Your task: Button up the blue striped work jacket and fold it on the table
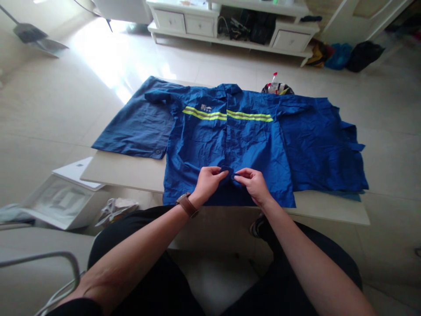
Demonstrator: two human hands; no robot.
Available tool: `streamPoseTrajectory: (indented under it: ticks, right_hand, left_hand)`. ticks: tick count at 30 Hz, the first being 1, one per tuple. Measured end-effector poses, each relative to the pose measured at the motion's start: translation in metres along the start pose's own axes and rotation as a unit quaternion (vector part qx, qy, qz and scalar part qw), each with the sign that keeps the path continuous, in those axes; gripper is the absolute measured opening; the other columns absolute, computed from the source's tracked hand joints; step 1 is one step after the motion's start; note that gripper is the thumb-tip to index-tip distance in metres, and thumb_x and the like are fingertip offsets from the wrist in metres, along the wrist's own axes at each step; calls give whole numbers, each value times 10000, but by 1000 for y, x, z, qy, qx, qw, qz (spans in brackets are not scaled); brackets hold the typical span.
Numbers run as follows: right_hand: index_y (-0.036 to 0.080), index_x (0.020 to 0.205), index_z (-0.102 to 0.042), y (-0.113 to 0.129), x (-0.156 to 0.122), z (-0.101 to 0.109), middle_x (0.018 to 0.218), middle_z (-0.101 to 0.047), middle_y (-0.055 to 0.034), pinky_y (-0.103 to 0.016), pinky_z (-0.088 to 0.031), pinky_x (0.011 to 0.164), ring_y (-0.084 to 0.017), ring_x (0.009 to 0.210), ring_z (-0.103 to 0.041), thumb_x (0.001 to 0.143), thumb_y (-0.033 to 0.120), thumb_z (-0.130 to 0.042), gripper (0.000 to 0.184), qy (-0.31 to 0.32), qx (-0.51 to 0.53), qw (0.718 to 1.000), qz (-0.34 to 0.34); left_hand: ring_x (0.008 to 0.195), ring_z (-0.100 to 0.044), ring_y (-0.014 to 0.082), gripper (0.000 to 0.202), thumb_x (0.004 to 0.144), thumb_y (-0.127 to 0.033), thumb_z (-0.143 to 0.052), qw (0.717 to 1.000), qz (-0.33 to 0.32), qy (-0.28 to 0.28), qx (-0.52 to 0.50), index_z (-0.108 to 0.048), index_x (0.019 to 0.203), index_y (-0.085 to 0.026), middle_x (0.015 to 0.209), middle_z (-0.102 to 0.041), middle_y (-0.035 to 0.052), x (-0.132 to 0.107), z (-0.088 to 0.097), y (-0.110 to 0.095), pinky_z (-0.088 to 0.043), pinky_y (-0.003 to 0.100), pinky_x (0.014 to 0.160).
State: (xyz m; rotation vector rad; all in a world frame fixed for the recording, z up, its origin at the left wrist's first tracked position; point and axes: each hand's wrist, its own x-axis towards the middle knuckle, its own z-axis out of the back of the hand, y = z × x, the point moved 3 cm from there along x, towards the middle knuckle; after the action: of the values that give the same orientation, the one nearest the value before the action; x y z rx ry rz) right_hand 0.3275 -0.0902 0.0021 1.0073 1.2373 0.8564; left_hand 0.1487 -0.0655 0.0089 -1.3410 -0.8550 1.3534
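Note:
A blue work jacket with yellow reflective stripes lies spread front-up on a low beige table, sleeves out to both sides. My left hand, with a brown watch at the wrist, pinches the left edge of the jacket's front opening near the hem. My right hand pinches the right edge just beside it. The fingertips of both hands almost meet over the placket, where a small dark button shows between them.
A white open box and a crumpled bag sit on the floor to the left. A white TV cabinet stands at the back, a small bin with a bottle behind the table, bags at back right.

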Motion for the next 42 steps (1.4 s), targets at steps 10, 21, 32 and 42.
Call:
streamPoseTrajectory:
  ticks: [10,21,32,42]
  right_hand:
    - [200,720,-700,7,-6,-4,667,-688,-16,-288,-456,610,-155,623,-589,601,498,-888,372,-9,-32,996,83]
    - [223,773,-664,5,-8,-6,725,-695,-31,-323,-499,672,-191,689,-635,671,601,-837,428,-11,-52,992,116]
    - [212,772,-676,1,-5,-5,728,-698,-22,-317,-503,698,-181,700,-641,668,529,-872,386,-13,-36,992,122]
    - [220,766,-664,-2,-4,-5,722,-696,-30,-324,-504,678,-189,682,-636,656,578,-864,425,-16,-49,992,115]
  left_hand:
    - [689,-672,158,102,845,-259,-743,968,-164,-36,187,-820,854,-194,804,-796,51,-10,2,-22,-489,264,697]
    - [624,-508,126,294,904,-324,-594,981,-140,76,106,-729,707,-152,639,-635,3,-9,0,-21,-330,265,605]
    - [588,-341,102,383,895,-441,-557,987,-83,129,47,-545,625,-169,587,-413,-40,3,0,-6,-235,274,571]
    - [537,-336,95,473,864,-500,-604,988,-61,137,39,-611,547,-150,521,-457,-20,1,1,-7,-227,279,543]
